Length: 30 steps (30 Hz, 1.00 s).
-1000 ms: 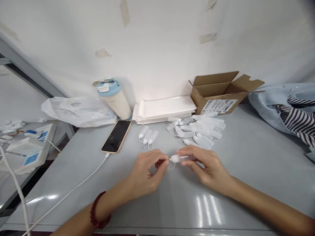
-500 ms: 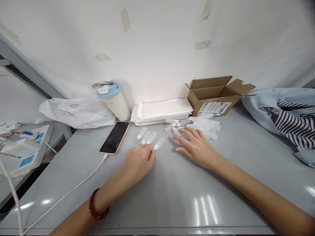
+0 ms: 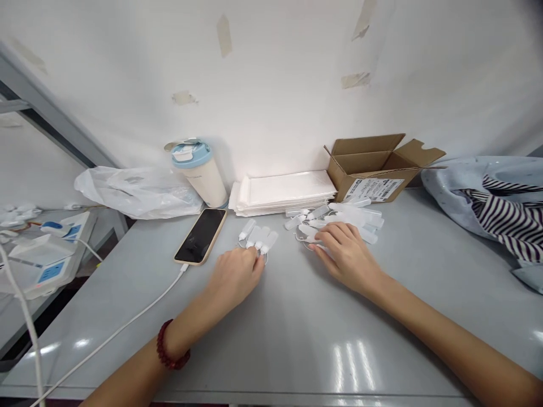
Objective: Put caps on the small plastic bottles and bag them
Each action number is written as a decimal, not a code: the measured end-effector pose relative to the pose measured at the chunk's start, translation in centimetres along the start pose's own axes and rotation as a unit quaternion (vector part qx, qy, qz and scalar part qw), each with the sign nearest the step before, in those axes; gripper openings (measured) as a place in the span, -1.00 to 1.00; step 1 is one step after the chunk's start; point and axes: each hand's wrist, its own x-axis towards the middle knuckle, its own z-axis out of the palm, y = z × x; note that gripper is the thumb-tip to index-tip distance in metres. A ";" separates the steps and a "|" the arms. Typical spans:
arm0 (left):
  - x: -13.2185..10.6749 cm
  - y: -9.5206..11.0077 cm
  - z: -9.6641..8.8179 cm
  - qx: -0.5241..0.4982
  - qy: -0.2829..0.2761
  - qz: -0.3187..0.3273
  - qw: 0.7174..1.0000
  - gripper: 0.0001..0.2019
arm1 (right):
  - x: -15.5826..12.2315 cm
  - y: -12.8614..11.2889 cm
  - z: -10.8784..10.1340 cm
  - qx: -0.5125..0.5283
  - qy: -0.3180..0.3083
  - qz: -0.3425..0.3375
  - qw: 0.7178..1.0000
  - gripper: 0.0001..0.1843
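Several small translucent squeeze bottles with white caps and thin looped strips lie side by side in a short row (image 3: 258, 236). My left hand (image 3: 238, 274) is closed at the near end of this row, its thumb and forefinger at the cap of the rightmost bottle (image 3: 270, 242). Its other fingertips are hidden. My right hand (image 3: 350, 254) rests at the near side of a loose heap of the same bottles (image 3: 352, 213), fingers bent over them. Its thumb and forefinger close around the cap end of one bottle, which the fingers partly cover.
Behind the bottles are a stack of white padded envelopes (image 3: 288, 189) and an open cardboard box (image 3: 369, 169). On the left are a phone (image 3: 201, 236) with a charging cable (image 3: 139, 319), a blue-lidded cup (image 3: 206, 178) and a plastic bag (image 3: 136, 195). Striped cloth (image 3: 504, 215) lies right.
The rightmost bottle has moved left against the others in the row, with my left hand at its cap. My right hand's fingers have drawn together over the heap.
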 end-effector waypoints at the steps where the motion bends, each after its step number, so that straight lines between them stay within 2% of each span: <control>1: 0.0 0.0 0.0 0.000 -0.001 0.000 1.000 -0.65 | 0.0 -0.1 0.0 -0.002 0.000 0.003 1.000 -0.81; 8: 0.0 0.1 0.1 -0.006 -0.006 0.007 1.000 -0.65 | -0.1 -0.6 0.9 -0.052 -0.087 -0.016 0.995 -0.72; 11: 0.0 0.1 0.0 -0.008 -0.007 0.009 1.000 -0.65 | -0.2 -0.6 1.2 -0.046 -0.091 -0.020 0.995 -0.72; 16: -0.1 0.2 -0.2 -0.012 -0.001 0.004 1.000 -0.64 | -0.1 -0.2 0.7 -0.008 -0.033 -0.007 0.999 -0.74; 22: -0.3 0.1 0.1 -0.044 0.033 0.008 0.998 -0.63 | 0.1 -0.1 -1.2 0.099 0.058 0.003 0.993 -0.78; 24: -0.4 0.2 0.0 -0.112 0.044 0.020 0.993 -0.66 | 0.1 -0.5 -2.0 0.183 0.077 0.006 0.980 -0.80; 26: -0.5 0.3 -0.1 -0.216 0.047 0.042 0.974 -0.75 | 0.2 -1.0 -2.9 0.290 0.067 0.026 0.954 -0.81; 28: -0.6 0.5 -0.4 -0.304 0.041 0.062 0.950 -0.81 | 0.2 -1.5 -3.7 0.392 0.028 0.067 0.917 -0.83; 30: -0.7 0.7 -0.6 -0.352 0.028 0.072 0.933 -0.76 | 0.2 -1.8 -4.2 0.470 -0.009 0.116 0.875 -0.84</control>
